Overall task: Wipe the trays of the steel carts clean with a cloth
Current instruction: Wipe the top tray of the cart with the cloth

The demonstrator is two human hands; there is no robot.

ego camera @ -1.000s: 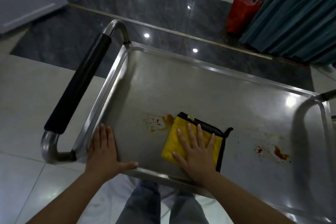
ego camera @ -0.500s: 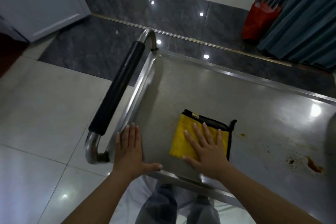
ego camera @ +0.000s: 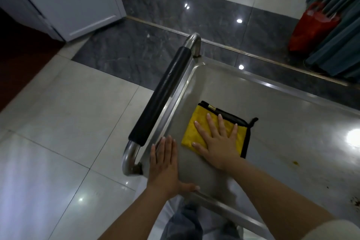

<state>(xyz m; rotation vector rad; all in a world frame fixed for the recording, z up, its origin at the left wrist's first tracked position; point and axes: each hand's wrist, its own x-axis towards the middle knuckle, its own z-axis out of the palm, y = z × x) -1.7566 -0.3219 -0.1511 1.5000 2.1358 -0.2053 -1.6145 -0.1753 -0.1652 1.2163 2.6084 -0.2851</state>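
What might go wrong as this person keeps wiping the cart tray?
The cloth is near the handle end, under the right hand, while specks sit farther right on the tray; they may get missed. The cart stands on a glossy floor, so a hard push might roll it, though the left hand braces the corner. A soiled cloth may smear residue rather than lift it.

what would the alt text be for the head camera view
A right hand presses a folded yellow cloth flat on a steel cart tray, while the left hand rests flat on the tray's near corner beside the black handle. Small brownish spots mark the tray at right.
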